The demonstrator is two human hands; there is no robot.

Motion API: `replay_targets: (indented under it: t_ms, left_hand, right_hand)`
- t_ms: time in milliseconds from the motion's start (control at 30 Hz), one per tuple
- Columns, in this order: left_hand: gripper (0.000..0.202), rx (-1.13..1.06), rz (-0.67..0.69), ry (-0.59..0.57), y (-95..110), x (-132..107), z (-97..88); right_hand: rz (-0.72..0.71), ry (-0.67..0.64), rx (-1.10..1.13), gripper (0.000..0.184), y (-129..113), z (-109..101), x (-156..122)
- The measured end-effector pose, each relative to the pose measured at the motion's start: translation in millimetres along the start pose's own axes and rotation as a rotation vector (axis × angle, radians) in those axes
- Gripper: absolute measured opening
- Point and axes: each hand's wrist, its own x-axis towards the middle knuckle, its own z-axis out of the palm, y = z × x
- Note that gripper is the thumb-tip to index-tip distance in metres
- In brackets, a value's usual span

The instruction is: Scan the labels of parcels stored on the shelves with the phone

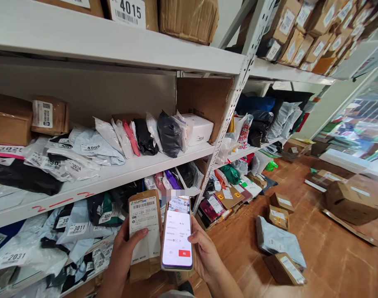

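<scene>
My left hand (129, 240) grips a small brown cardboard parcel (145, 265), its thumb lying across the white shipping label (147, 244) on the front. In my right hand (204, 244) is a smartphone (176, 240), held upright just right of the parcel, with the thumb at the right edge of its screen. The lit screen shows a white panel with a red button near the bottom. Parcel and phone are side by side, close together. The fingers behind both things are hidden.
A white metal shelf (164, 167) ahead bears bagged parcels with number labels, cardboard boxes and a white box (198, 129). A perforated upright (224, 120) stands right of it. On the wooden floor (238, 248) lie several boxes and a grey bag (278, 240).
</scene>
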Motion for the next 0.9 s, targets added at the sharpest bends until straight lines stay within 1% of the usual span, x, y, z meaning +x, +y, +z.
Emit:
replay_targets:
  t_ms: [100,267,400,500,633,767,900]
  left_hand:
    - [0.070,0.007,0.019,0.001,0,1,-1.3]
    - [0.078,0.025,0.044,-0.067,-1,8,-5.9]
    - [0.080,0.029,0.067,-0.091,-1,10,-5.3]
    - [0.079,0.029,0.062,-0.071,1,8,-2.7]
    - [0.077,0.034,0.075,-0.075,4,6,-0.2]
    - [0.076,0.038,0.071,-0.102,5,5,2.8]
    - [0.077,0.006,0.079,-0.093,6,3,6.4]
  right_hand:
    - [0.004,-0.016,-0.005,0.051,-2,2,-2]
    - [0.007,-0.135,-0.052,0.072,-1,4,-6]
    - [-0.034,-0.152,-0.105,0.081,0,4,-7]
    - [-0.051,-0.154,-0.133,0.083,1,2,-8]
    - [-0.067,-0.143,-0.158,0.082,2,-1,-9]
    - [-0.050,-0.118,-0.167,0.080,0,2,-10]
    - [-0.042,-0.089,-0.162,0.079,-2,3,-12]
